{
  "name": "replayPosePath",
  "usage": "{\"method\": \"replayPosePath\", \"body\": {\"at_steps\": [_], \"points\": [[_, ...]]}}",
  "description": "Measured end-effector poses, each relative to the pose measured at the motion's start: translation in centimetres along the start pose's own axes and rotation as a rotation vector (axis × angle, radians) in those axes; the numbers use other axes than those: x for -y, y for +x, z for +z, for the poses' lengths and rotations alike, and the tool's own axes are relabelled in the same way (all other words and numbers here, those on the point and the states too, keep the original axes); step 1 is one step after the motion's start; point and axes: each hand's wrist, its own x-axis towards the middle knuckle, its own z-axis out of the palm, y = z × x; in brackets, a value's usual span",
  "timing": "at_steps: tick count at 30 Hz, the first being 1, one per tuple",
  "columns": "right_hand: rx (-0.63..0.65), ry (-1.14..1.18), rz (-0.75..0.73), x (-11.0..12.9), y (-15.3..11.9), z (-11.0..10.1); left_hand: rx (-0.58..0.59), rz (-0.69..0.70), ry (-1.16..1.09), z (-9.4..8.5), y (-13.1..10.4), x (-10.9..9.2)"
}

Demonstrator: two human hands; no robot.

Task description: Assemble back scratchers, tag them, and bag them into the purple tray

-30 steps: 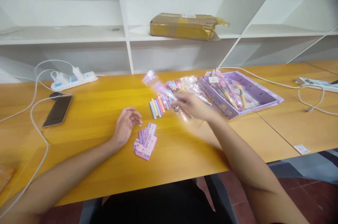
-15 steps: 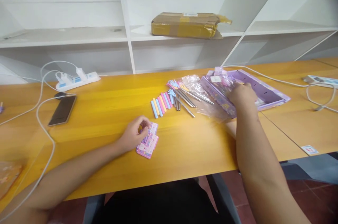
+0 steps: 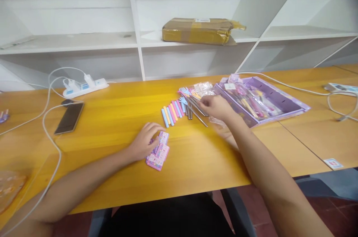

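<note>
My left hand [image 3: 145,141] rests at the small pink and purple cards [image 3: 158,157], its fingers curled over their left side; what they hold, if anything, is hidden. Over the right end of several metal rods [image 3: 198,107] is my right hand [image 3: 218,107], fingers bent down and their tips hard to make out. Pastel sticks [image 3: 171,113] lie in a row left of the rods. Small blue hand-shaped pieces [image 3: 183,100] sit at the rods' upper ends. A purple box [image 3: 291,109] at the right holds long wrapped items [image 3: 251,103].
A phone [image 3: 69,117] and a power strip [image 3: 86,88] with white cables lie at the left. Clear plastic bags [image 3: 203,88] are behind the rods. A taped cardboard parcel [image 3: 197,31] sits on the shelf. A small card [image 3: 332,163] lies near the right front edge.
My right hand has moved left from the purple box to the metal rods, uncovering the wrapped items. My left hand stays by the cards, its fingers slightly shifted.
</note>
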Motion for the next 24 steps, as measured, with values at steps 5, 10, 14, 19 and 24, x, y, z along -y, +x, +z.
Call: {"method": "replayPosePath", "body": {"at_steps": [5,10,14,19,24], "points": [[0.237,-0.213,-0.048,3.4,-0.5,1.2,0.136,0.135,0.153,-0.3,1.4,1.2],[0.226,-0.221,-0.065,3.1,-0.5,1.8,0.032,0.072,0.305,-0.3,1.3,1.6],[0.127,-0.158,0.018,3.3,-0.6,1.3,-0.221,-0.063,0.447,-0.8,1.2,2.8],[-0.197,0.397,0.099,3.9,-0.7,0.2,-0.15,-0.114,0.53,-2.0,1.3,5.0],[-0.273,1.22,0.134,5.2,-1.1,0.3,-0.185,-0.048,0.297,-1.9,0.7,3.7]]}}
